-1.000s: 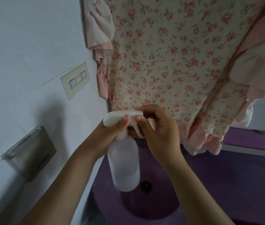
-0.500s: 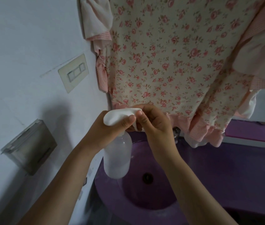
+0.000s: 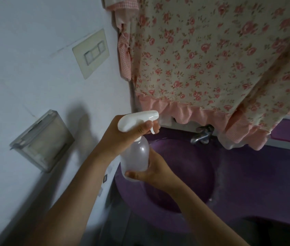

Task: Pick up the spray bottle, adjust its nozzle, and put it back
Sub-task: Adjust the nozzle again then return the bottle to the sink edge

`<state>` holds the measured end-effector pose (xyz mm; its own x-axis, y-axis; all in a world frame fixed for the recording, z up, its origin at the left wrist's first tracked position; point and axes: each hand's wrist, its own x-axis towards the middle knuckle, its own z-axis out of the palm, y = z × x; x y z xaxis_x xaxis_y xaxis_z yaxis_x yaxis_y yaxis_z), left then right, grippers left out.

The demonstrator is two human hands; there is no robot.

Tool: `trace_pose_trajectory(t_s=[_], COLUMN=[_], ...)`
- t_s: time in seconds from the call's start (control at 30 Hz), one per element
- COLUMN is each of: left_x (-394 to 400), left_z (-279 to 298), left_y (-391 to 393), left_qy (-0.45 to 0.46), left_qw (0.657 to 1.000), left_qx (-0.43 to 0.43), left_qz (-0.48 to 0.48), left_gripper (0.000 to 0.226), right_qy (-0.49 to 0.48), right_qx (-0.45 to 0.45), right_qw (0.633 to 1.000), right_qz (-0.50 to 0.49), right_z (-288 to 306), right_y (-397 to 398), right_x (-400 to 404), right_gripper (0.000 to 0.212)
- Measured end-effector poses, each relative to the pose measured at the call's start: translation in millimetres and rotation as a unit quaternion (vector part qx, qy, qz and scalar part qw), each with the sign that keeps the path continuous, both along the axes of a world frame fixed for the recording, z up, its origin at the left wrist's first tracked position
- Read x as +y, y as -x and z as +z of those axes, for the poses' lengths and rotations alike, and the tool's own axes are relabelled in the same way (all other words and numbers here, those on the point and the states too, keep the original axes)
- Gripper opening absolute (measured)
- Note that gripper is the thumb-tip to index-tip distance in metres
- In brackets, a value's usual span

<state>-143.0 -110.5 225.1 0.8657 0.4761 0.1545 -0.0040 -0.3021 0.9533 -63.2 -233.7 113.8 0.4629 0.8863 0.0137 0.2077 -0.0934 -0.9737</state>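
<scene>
A: Above the purple basin (image 3: 203, 176), head view: spray bottle (image 3: 138, 155) held in mid-air, upright with a slight tilt, clear of the sink.

B: Grip, left side?

A: Left hand (image 3: 123, 137) wrapped around the neck, just under the white trigger head (image 3: 137, 119). Fingers closed on it; one fingertip lies in front of the trigger lever. Nozzle tip points right, toward the curtain frill.

B: Right side?

A: Right hand (image 3: 154, 172) cupped under the base of the frosted body, thumb across the front near the bottom, fingers behind. Closed on the bottle as well. So both hands clamp the same object, one high, one low.

B: Contents?

A: Body is translucent; liquid level cannot be told.

B: Surroundings?

A: Metal tap (image 3: 202, 134) behind the basin, partly under the hem of a floral curtain (image 3: 203, 55) with a pink checked ruffle. On the white wall (image 3: 25, 68) to the left: a switch plate (image 3: 91, 53) and, lower, a clear wall-mounted box (image 3: 42, 140). Purple countertop (image 3: 265, 183) extends right of the basin. Lighting dim; lower frame in shadow.
</scene>
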Motion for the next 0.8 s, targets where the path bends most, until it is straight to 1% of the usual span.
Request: trace_pose_trajectory(t_s=[0.1, 0.2, 0.3, 0.37, 0.43, 0.5, 0.53, 0.67, 0.73, 0.8], left_x=[18, 27, 26, 19, 14, 18, 23, 41, 47, 52], left_z=[-9, -24, -60, -79, -87, -89, -90, -97, -102, -108], left_y=[5, 12, 21, 23, 24, 25, 26, 35, 35, 33], left_qy=[0.017, 0.013, 0.013, -0.033, -0.093, -0.133, -0.139, -0.101, -0.079, -0.076], left_qw=[1.0, 1.0, 0.998, 0.992, 0.981, 0.971, 0.969, 0.97, 0.971, 0.969], left_qx=[0.014, 0.019, 0.028, 0.057, 0.082, 0.109, 0.128, 0.19, 0.209, 0.224], left_qz=[-0.022, -0.019, 0.047, 0.107, 0.152, 0.164, 0.161, 0.109, 0.087, 0.076], left_gripper=[0.076, 0.076, 0.085, 0.09, 0.08, 0.068, 0.067, 0.081, 0.078, 0.073], right_qy=[-0.004, -0.01, -0.015, -0.011, -0.014, -0.014, -0.013, 0.03, 0.07, 0.097], right_qx=[-0.007, -0.007, -0.007, -0.014, -0.007, 0.012, 0.012, -0.014, -0.033, -0.056], right_qw=[1.0, 0.996, 0.987, 0.982, 0.981, 0.984, 0.987, 0.999, 0.997, 0.993], right_qz=[-0.024, -0.093, -0.161, -0.19, -0.193, -0.178, -0.162, -0.029, 0.017, 0.021], right_z=[-9, -12, -12, -16, -28, -40, -44, -51, -53, -62], right_y=[4, 6, 15, 22, 28, 30, 28, 5, -8, -15], right_x=[12, 19, 34, 44, 52, 55, 56, 61, 63, 66], right_gripper=[0.082, 0.079, 0.071, 0.072, 0.078, 0.078, 0.079, 0.076, 0.079, 0.085])
